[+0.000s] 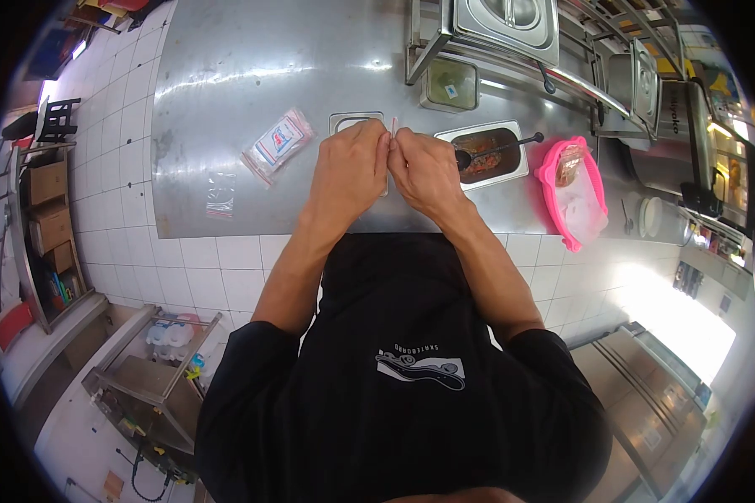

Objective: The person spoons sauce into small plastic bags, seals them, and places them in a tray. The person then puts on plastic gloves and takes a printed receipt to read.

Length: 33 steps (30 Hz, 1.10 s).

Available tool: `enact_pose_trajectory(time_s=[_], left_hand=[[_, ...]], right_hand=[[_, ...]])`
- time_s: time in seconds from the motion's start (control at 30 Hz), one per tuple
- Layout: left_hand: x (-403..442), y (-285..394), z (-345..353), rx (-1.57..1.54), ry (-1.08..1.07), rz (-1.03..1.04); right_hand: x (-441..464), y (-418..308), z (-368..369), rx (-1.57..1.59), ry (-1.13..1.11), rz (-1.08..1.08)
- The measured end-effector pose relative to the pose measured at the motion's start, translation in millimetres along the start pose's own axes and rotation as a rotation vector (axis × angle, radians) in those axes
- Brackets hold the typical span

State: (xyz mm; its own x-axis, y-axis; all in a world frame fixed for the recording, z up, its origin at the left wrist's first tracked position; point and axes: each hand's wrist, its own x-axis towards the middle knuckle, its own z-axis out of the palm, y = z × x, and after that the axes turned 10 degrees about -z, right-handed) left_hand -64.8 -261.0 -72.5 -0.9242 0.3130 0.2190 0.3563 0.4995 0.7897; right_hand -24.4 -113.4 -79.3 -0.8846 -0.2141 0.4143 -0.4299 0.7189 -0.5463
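Pinching what looks like a small pink-edged bag (393,126), left hand (350,165) and right hand (428,172) meet upper centre of frame, fingers together on its edge, over a metal container (356,116) on the counter (226,109). Bag mostly hidden by the hands, so cannot tell if open or filled; one loose clear bag (221,195) lies flat and apparently unfilled at left, below a labelled packet (278,145), while food (485,163) remains in the metal tray (518,161) right of centre. Black ladle (505,148) rests in that tray, free of both hands
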Motion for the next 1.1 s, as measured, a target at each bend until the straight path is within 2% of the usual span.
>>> enact_pose_trajectory(time_s=[0.07,0.13,0.17,0.23,0.27,0.33,0.37,0.43,0.47,0.5,0.53,0.57,0.6,0.63,0.7,0.73,0.8,0.87,0.93,0.97,1.03,1.1], left_hand=[[-1.1,-3.1,1.3,0.033,0.027,-0.025],[0.1,-8.1,-0.3,0.040,-0.002,-0.193],[0.1,-7.6,-0.1,0.039,-0.003,-0.191],[-0.2,-3.4,-1.8,0.291,-0.095,-0.245],[-1.7,0.2,-4.5,0.289,-0.097,-0.245],[5.6,14.9,-15.0,0.305,0.001,-0.159],[8.6,17.1,-16.4,0.303,-0.003,-0.156],[14.6,16.7,-19.3,0.211,0.132,0.124],[14.3,10.3,-20.0,0.209,0.126,0.127],[14.2,2.7,-21.7,0.140,-0.099,0.086],[14.3,-1.4,-21.2,0.070,-0.322,0.046],[14.3,-2.2,-18.5,0.066,-0.326,0.052],[15.5,1.1,-18.0,-0.029,-0.412,-0.106],[16.5,3.3,-16.9,-0.123,-0.498,-0.266],[17.1,3.9,-11.8,-0.137,-0.474,-0.231],[16.9,3.6,-8.8,-0.149,-0.443,-0.200],[15.3,-0.3,-2.6,-0.158,-0.457,-0.188],[16.8,-1.3,-0.1,-0.168,-0.475,-0.171],[17.3,3.4,-1.3,-0.133,-0.555,-0.245],[16.5,3.9,0.6,-0.134,-0.569,-0.236],[14.9,3.9,5.4,-0.153,-0.559,-0.217],[14.3,5.8,10.3,-0.167,-0.563,-0.179]], right_hand=[[-1.2,9.7,2.2,-0.057,0.001,0.004],[-1.6,13.5,0.4,-0.117,0.007,0.006],[-1.6,13.2,-1.4,-0.155,0.016,0.022],[4.0,9.5,-5.7,-0.194,0.028,0.034],[6.0,5.1,-8.7,-0.219,0.064,0.060],[8.9,8.3,-13.4,-0.251,0.105,0.085],[6.5,14.4,-17.0,-0.142,0.097,0.109],[5.1,21.3,-30.0,-0.034,0.095,0.134],[4.0,23.2,-39.8,0.191,-0.035,0.152],[3.2,23.2,-45.6,0.415,-0.164,0.168],[1.1,22.5,-45.4,0.411,-0.160,0.174],[-0.9,22.0,-43.7,0.428,0.007,0.241],[-3.3,21.7,-42.7,0.443,0.177,0.306],[-7.1,21.2,-42.8,0.438,0.184,0.311],[-15.5,17.8,-43.7,0.335,0.369,0.343],[-18.1,14.8,-45.4,0.331,0.375,0.348],[-22.6,6.4,-50.0,0.186,0.162,0.158],[-25.3,1.0,-48.8,0.121,0.184,0.185],[-33.1,4.0,-45.6,0.062,0.208,0.148],[-35.0,4.0,-46.7,0.054,0.216,0.160],[-38.2,4.4,-49.7,0.210,0.127,0.320],[-44.6,10.6,-52.3,0.225,0.118,0.343]])
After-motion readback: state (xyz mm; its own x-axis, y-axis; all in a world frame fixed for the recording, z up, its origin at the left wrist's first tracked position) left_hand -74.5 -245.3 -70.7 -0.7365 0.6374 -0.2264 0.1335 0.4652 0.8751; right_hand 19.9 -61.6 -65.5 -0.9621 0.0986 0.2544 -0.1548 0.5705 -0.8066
